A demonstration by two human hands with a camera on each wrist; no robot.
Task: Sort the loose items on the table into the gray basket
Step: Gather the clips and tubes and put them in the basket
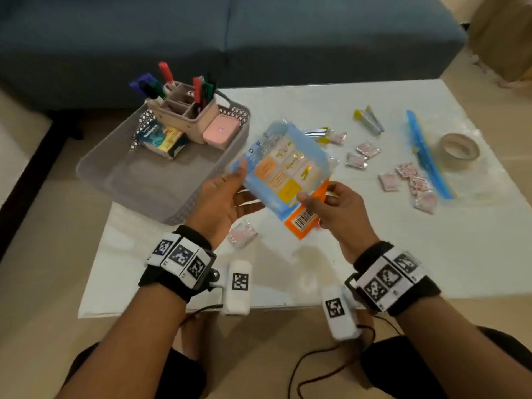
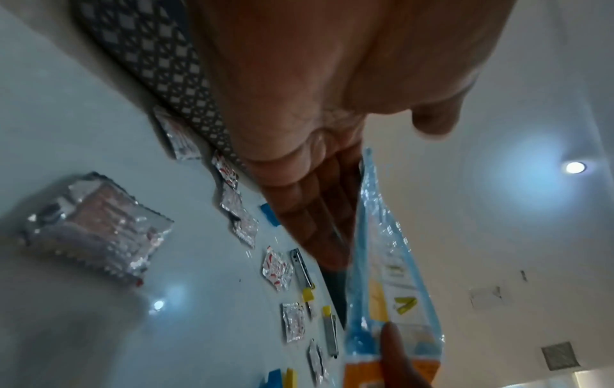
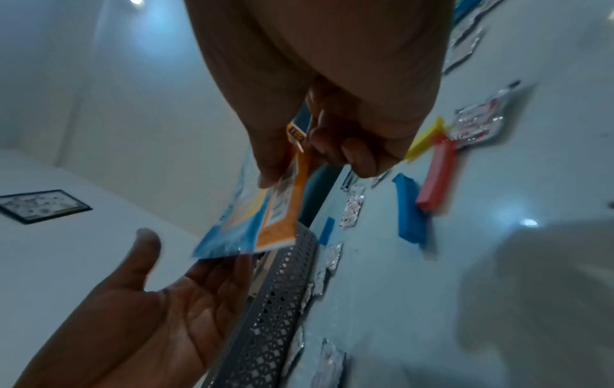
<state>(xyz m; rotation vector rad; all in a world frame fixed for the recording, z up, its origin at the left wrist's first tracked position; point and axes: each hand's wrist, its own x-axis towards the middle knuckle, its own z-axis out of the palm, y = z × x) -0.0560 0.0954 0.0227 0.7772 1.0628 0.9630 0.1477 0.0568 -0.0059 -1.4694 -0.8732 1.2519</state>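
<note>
Hands point(image 1: 344, 208) raised, thumbs atop blue packet point(image 1: 283, 168).

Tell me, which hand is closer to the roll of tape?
Right. The right hand is on the tape's side of the table; the left hand is farther away, beside the gray basket.

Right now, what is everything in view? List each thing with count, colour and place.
Basket: one, gray, table's left edge.
Organizer: one, beige, in basket, holding markers.
Case: one, pink, in basket.
Box: one, blue-yellow, in basket.
Packet: one, blue-orange, held above table.
Sachets: about ten, pink-silver, scattered on table.
Tubes: several, silver, yellow-capped, table's far side.
Tape: one roll, beige, table's right.
Blue bag: one, beside tape.
Sofa: one, dark blue, behind table.
Left hand: supports packet.
Right hand: pinches packet.
</note>
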